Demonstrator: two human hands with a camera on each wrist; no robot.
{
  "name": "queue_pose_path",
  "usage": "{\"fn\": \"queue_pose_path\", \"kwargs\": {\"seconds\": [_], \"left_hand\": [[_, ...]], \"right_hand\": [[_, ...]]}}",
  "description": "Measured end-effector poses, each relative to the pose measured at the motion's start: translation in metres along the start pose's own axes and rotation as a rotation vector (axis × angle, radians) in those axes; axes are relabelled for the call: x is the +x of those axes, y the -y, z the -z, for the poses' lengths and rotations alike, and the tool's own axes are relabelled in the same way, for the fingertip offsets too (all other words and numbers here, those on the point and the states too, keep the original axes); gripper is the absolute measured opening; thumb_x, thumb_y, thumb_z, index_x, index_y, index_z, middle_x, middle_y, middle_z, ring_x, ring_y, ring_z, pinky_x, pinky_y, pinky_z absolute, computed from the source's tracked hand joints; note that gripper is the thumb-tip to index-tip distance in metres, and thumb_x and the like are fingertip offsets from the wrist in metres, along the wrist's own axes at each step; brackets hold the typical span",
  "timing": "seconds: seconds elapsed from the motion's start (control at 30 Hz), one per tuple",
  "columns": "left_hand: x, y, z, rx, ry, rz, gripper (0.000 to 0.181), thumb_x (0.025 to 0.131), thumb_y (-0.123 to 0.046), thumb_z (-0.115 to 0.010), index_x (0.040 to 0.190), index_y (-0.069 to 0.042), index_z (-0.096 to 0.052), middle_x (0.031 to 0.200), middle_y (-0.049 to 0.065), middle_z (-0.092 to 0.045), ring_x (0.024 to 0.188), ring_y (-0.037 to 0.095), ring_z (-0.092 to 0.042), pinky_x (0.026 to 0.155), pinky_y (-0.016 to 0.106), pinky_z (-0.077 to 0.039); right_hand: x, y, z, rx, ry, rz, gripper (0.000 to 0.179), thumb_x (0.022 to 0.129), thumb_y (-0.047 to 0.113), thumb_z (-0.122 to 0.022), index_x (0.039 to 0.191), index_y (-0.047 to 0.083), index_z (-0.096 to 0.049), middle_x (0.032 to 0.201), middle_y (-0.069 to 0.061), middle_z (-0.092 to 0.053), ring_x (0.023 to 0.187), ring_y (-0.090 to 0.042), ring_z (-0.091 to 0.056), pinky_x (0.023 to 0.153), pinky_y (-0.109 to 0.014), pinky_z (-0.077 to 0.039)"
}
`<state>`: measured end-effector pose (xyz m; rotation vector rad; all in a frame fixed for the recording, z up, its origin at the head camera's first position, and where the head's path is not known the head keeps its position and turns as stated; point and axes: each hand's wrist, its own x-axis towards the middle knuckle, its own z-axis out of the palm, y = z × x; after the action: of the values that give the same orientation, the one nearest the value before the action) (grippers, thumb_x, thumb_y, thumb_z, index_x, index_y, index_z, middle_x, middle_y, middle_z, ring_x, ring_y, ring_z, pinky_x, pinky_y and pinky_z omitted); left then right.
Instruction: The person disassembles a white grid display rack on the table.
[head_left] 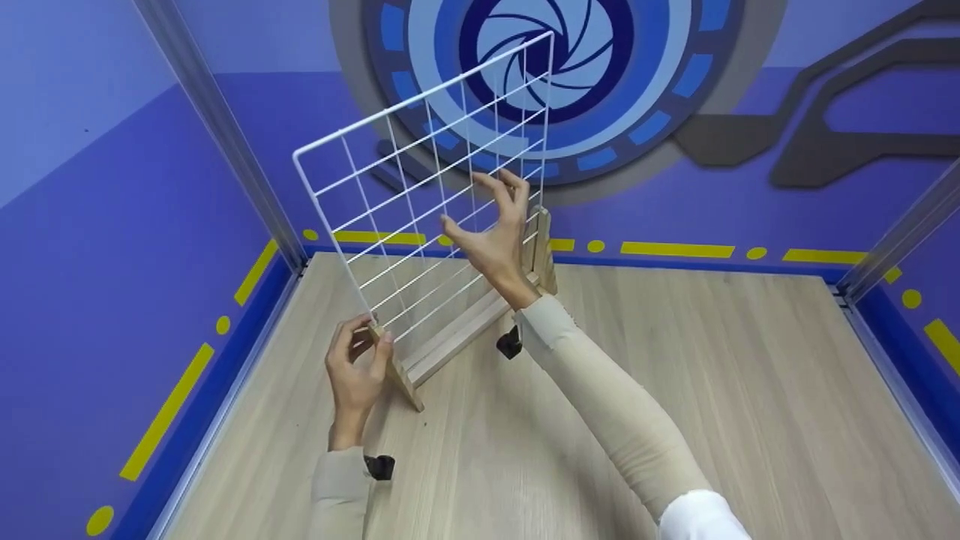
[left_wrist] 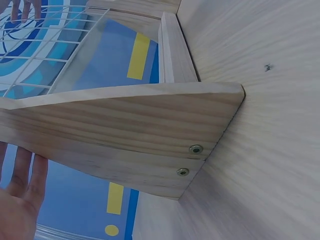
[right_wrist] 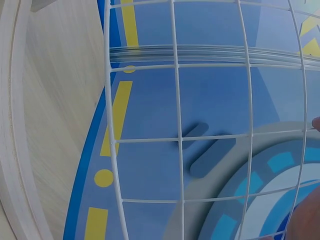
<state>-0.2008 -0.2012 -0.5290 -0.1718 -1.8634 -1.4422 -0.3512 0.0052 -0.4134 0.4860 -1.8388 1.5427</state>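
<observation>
A white wire grid panel [head_left: 388,112] stands tilted in a wooden stand [head_left: 457,334] with a side piece at each end. My left hand [head_left: 356,371] grips the upper end of the near left side piece [head_left: 405,386], thumb on one side and fingers on the other. In the left wrist view that side piece [left_wrist: 125,120] shows two screw heads and hides part of the fingers. My right hand [head_left: 499,236] is at the grid's lower right part, fingers spread and bent, thumb apart. Only bits of the right fingers [right_wrist: 305,215] show at the edge of the right wrist view, beside the wires.
The stand rests on a light wood-grain table [head_left: 675,390]. Blue printed walls [head_left: 637,172] enclose it at the back and sides, with metal corner posts [head_left: 225,135]. A small black device [head_left: 381,467] sits at the left wrist, another [head_left: 510,343] at the right.
</observation>
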Motion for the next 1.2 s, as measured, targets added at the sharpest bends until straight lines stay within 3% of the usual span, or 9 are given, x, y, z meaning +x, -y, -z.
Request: {"fn": "queue_pose_path", "kwargs": {"seconds": [0.13,0.27,0.4,0.5,0.67,0.87,1.2], "left_hand": [[0.002,-0.01,0.0,-0.001,0.007,-0.018,0.031,0.087,0.014,-0.075,0.117,0.013,-0.068,0.108,0.019,-0.069,0.094,0.026,-0.072,0.086,0.035,-0.066],[0.0,0.002,-0.001,0.019,-0.003,-0.039,0.033,0.086,0.015,-0.076,0.118,0.011,-0.068,0.11,0.021,-0.069,0.093,0.028,-0.072,0.086,0.03,-0.065],[-0.001,0.017,-0.001,0.015,-0.005,-0.017,0.036,0.086,0.014,-0.077,0.12,0.008,-0.069,0.113,0.017,-0.07,0.095,0.034,-0.072,0.088,0.027,-0.064],[-0.001,0.02,-0.001,0.001,-0.002,-0.001,0.037,0.086,0.014,-0.078,0.121,0.01,-0.068,0.115,0.019,-0.07,0.096,0.036,-0.072,0.089,0.026,-0.063],[-0.001,0.006,-0.002,0.01,-0.008,-0.018,0.036,0.086,0.016,-0.076,0.12,0.016,-0.066,0.113,0.029,-0.068,0.095,0.025,-0.071,0.088,0.031,-0.065],[0.003,-0.021,-0.001,0.025,-0.005,-0.024,0.034,0.087,0.014,-0.077,0.118,0.017,-0.066,0.111,0.025,-0.07,0.094,0.023,-0.071,0.086,0.036,-0.066],[0.0,-0.023,-0.001,0.055,-0.005,-0.031,0.033,0.086,0.013,-0.077,0.118,0.014,-0.068,0.107,0.023,-0.07,0.093,0.032,-0.071,0.087,0.038,-0.066]], "right_hand": [[0.002,0.002,-0.001,0.011,-0.011,0.01,0.066,0.074,0.025,-0.094,0.133,0.009,-0.069,0.151,-0.018,-0.043,0.145,-0.036,-0.04,0.119,-0.046,-0.039],[0.004,0.006,-0.001,0.016,-0.01,0.017,0.066,0.074,0.026,-0.094,0.133,0.01,-0.069,0.151,-0.02,-0.043,0.145,-0.039,-0.04,0.118,-0.046,-0.039],[0.006,0.007,-0.001,0.019,-0.011,0.012,0.066,0.074,0.026,-0.095,0.133,0.01,-0.069,0.151,-0.021,-0.043,0.145,-0.041,-0.04,0.118,-0.047,-0.038],[0.008,0.008,0.0,0.02,-0.025,0.01,0.066,0.074,0.025,-0.095,0.132,0.011,-0.07,0.151,-0.019,-0.044,0.146,-0.037,-0.039,0.119,-0.047,-0.038],[0.01,0.012,0.0,0.019,-0.03,0.015,0.066,0.073,0.024,-0.096,0.132,0.01,-0.07,0.151,-0.018,-0.044,0.146,-0.033,-0.039,0.12,-0.046,-0.038],[0.016,0.016,-0.002,0.013,-0.029,0.028,0.066,0.073,0.025,-0.095,0.132,0.009,-0.07,0.15,-0.02,-0.045,0.145,-0.037,-0.041,0.121,-0.043,-0.036],[0.016,0.019,-0.003,0.019,-0.039,0.059,0.068,0.072,0.026,-0.094,0.132,0.006,-0.07,0.148,-0.021,-0.045,0.143,-0.04,-0.042,0.12,-0.047,-0.036]]}}
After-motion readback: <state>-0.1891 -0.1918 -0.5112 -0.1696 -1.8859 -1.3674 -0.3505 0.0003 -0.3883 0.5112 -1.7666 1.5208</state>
